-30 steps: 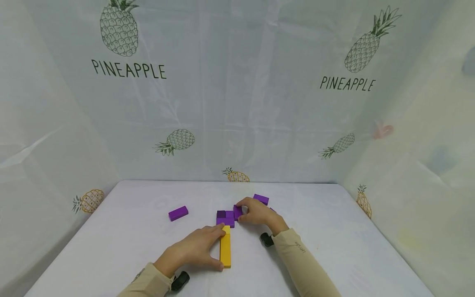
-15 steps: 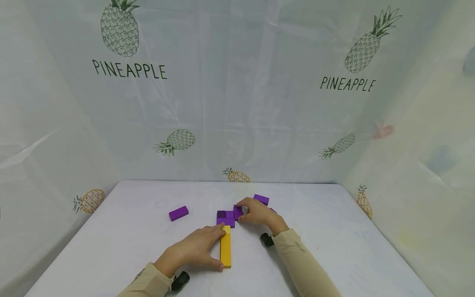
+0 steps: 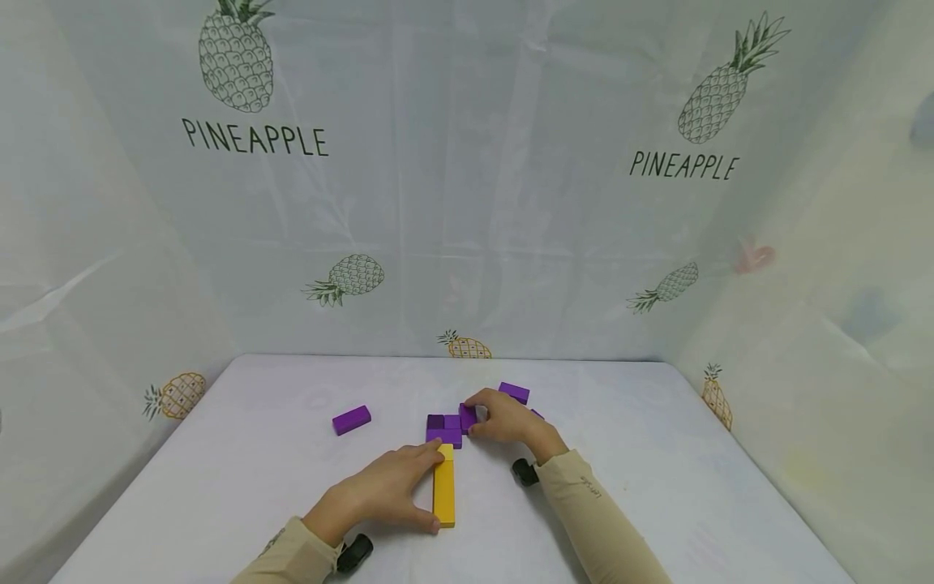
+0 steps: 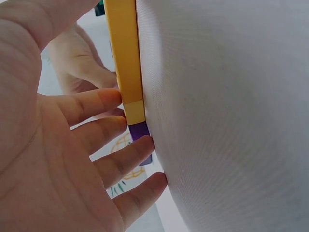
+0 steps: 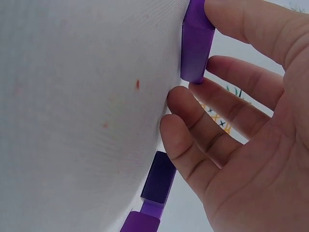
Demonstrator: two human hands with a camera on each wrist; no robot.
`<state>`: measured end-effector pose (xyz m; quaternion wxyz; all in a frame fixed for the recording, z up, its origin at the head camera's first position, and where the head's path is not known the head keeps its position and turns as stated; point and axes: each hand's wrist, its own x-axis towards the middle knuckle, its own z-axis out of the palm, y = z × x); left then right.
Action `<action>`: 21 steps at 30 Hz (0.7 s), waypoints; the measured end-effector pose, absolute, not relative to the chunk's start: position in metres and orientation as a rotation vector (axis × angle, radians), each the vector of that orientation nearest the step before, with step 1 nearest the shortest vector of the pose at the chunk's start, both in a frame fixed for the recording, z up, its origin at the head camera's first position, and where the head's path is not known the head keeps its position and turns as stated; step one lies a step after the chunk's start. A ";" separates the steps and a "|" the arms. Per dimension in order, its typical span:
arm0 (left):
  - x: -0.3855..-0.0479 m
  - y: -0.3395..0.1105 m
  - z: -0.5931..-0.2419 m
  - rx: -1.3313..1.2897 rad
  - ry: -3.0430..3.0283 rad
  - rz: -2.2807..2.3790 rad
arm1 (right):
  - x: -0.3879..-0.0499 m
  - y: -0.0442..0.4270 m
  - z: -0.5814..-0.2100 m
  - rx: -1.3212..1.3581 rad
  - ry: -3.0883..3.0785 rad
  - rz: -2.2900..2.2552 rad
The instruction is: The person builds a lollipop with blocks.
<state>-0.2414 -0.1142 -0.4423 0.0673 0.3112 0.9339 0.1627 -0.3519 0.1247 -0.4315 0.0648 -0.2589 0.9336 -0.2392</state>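
Observation:
Two yellow blocks, a long one [image 3: 443, 493] and a short one [image 3: 446, 451], lie end to end on the table. My left hand [image 3: 387, 488] rests along their left side, fingers spread and fairly straight. Its index and middle fingertips touch them in the left wrist view, where the thumb tip is cut off. Beyond the yellow pieces sit purple blocks [image 3: 443, 439] set together, with a darker patch at the back left. My right hand [image 3: 507, 418] pinches a purple block [image 3: 467, 418] at their right side, thumb near and fingertips far; its fingers partly cover it.
A loose purple block [image 3: 352, 420] lies to the left. More purple blocks [image 3: 514, 392] lie behind my right hand, one partly hidden by it. The white table [image 3: 241, 462] meets a pineapple-printed curtain [image 3: 467, 203] at the back and sides.

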 end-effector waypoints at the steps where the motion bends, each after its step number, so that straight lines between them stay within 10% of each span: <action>1: -0.241 -0.114 -0.442 0.939 2.817 0.489 | -0.352 0.125 -0.432 -0.783 2.818 -0.721; 21: -0.242 -0.122 -0.435 0.894 2.837 0.528 | -0.357 0.126 -0.437 -0.819 2.812 -0.752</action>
